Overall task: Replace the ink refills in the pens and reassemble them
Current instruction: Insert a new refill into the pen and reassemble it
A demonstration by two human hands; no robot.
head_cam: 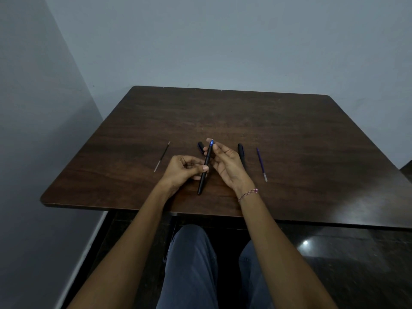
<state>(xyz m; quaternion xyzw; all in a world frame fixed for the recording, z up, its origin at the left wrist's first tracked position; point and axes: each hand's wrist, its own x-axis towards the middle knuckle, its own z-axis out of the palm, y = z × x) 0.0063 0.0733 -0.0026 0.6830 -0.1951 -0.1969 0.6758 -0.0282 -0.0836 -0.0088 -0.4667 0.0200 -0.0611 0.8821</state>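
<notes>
left hand (182, 170): fingers curled round slim black plastic pen with blue tip (202, 182), tilted above dark wood-grain counter (245, 117) | right hand (225, 162): fingers loosely curved at blue tip, pinch unclear | on counter: thin black ink refill (162, 158) left, purple ink refill (261, 163) right

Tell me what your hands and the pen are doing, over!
Left hand grips pen barrel. Right hand at its blue tip, grip unclear. Cap, second pen, left refill, right refill on table, nothing blocking.

Nothing I can read right now: no brand on the black pen (204, 175), no print on the left refill (161, 157), right refill (261, 163) or bench (289, 130).
</notes>
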